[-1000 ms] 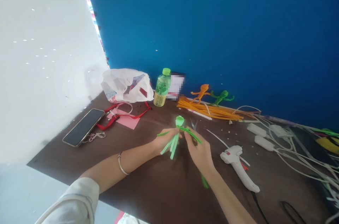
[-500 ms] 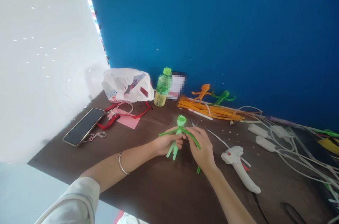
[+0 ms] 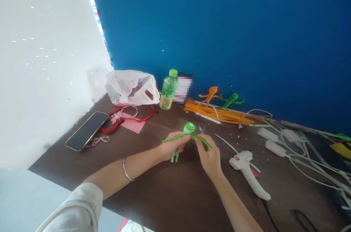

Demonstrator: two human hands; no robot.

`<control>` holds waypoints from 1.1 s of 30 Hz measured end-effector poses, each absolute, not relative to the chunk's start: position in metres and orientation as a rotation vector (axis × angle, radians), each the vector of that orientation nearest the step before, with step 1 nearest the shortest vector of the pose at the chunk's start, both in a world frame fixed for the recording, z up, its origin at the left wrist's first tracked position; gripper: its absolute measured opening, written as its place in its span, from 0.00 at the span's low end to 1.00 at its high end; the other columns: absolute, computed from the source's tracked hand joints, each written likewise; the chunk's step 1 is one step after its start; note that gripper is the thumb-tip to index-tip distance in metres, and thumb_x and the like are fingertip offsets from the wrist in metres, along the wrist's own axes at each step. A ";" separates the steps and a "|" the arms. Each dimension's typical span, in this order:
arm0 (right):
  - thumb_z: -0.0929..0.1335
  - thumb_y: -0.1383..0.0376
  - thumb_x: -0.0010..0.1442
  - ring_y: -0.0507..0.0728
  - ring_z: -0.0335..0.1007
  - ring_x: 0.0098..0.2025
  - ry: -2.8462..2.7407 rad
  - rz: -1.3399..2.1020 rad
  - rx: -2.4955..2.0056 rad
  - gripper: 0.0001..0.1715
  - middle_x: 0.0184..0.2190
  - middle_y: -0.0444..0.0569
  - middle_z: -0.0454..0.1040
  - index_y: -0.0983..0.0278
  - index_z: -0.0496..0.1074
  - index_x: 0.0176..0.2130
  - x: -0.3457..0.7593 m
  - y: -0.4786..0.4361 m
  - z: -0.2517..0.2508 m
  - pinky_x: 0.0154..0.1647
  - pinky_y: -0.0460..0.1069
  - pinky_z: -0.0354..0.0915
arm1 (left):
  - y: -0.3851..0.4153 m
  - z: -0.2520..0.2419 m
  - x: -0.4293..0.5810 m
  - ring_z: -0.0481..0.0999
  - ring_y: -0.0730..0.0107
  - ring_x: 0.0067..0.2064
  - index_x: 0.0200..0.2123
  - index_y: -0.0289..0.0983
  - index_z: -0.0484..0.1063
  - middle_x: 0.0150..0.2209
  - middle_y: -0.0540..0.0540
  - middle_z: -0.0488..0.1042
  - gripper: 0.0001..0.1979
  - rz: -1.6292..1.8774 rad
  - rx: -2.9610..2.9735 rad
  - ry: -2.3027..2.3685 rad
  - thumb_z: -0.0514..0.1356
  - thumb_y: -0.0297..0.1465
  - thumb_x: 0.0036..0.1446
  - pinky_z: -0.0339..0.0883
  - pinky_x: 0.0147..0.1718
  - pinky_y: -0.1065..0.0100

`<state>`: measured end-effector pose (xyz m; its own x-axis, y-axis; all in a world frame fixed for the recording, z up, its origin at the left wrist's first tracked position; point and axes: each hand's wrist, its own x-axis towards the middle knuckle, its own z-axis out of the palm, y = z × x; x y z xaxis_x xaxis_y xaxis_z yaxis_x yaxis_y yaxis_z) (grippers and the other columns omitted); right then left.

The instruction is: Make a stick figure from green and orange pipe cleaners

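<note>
Wall: blue wall (image 3: 219, 34), upper right of frame.
Counter: dark brown counter (image 3: 170, 206), along the bottom of frame.
Hands: near each other at centre, not touching; left hand (image 3: 174, 147) clamped on the figure, right hand (image 3: 210, 159) pinching its strand.
Figure: green pipe-cleaner figure (image 3: 188, 128), held above the counter at centre.
Nearby: glue gun (image 3: 246, 171) right of the hands; scissors (image 3: 201, 128) just behind them.
Writing: bottle (image 3: 167, 93) label too small to read.
</note>
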<state>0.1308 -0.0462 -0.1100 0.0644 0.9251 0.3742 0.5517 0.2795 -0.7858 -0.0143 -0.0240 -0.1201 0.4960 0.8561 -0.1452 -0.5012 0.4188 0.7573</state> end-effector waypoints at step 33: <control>0.65 0.57 0.53 0.49 0.59 0.18 -1.487 1.232 -1.446 0.12 0.25 0.49 0.73 0.64 0.67 0.32 0.138 -0.044 -0.068 0.17 0.45 0.53 | -0.024 -0.112 -0.017 0.47 0.86 0.16 0.22 0.34 0.62 0.15 0.59 0.49 0.18 0.912 0.753 0.605 0.64 0.41 0.40 0.37 0.15 0.75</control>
